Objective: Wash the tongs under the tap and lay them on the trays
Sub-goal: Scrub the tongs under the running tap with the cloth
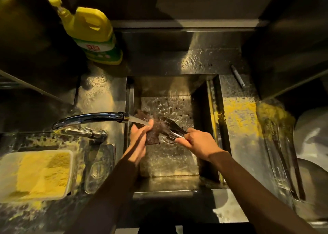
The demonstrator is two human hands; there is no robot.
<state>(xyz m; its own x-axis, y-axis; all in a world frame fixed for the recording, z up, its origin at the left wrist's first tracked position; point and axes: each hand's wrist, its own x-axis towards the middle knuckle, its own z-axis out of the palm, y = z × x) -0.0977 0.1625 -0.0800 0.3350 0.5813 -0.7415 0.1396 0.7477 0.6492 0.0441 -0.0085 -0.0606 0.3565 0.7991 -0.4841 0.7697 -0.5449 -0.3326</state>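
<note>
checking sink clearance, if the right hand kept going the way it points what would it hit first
Probably the dark brown scouring pad gripped by the left hand; the right hand points up-left along its shiny metal tongs, whose tips seem to lie against it.

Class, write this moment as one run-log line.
left hand: grips dark pad | right hand: grips tongs | tap: running | phase: scrubbing
</note>
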